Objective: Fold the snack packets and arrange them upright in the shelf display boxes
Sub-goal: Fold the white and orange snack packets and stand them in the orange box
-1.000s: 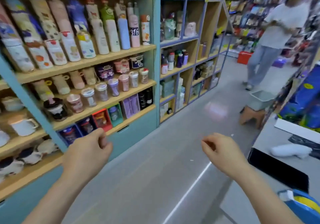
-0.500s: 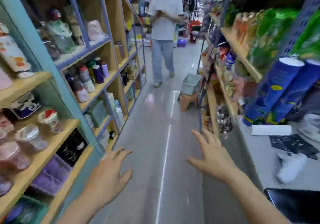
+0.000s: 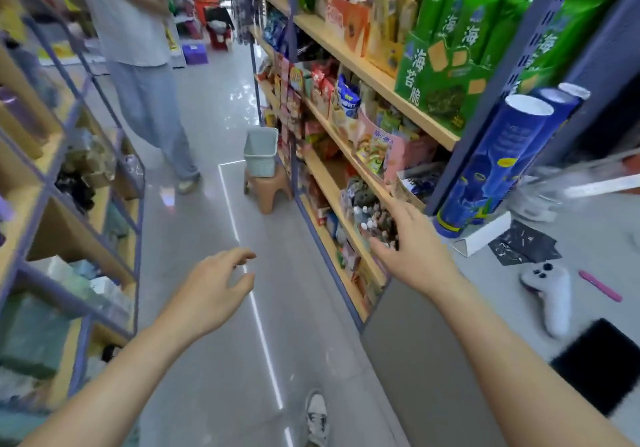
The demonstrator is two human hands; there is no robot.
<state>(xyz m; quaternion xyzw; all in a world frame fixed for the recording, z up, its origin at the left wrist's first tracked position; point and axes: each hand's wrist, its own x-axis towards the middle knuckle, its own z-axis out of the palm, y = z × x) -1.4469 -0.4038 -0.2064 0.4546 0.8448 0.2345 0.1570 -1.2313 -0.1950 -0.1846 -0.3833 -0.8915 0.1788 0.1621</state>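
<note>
Snack packets fill the wooden shelves on the right of the aisle: green seaweed packets (image 3: 446,51) on the upper shelf, pink packets (image 3: 384,150) in a display box one shelf down, and small packets (image 3: 372,218) lower still. My right hand (image 3: 414,249) is stretched out with fingers apart, just in front of the lower shelf's small packets, holding nothing. My left hand (image 3: 213,289) hangs over the aisle floor with loosely curled, separated fingers, also empty.
A person in a white shirt (image 3: 133,65) stands in the aisle ahead. A grey basket (image 3: 260,147) sits on a brown stool (image 3: 268,187) beside the snack shelf. A grey counter (image 3: 485,308) at right carries blue tubes (image 3: 491,166), a white controller (image 3: 554,290) and a black tablet (image 3: 602,363). Shelves of goods line the left.
My view has swung right, from the bottle and mug shelves to the snack shelves. Both hands went from fists to spread fingers, and my right hand moved toward the lower snack shelf.
</note>
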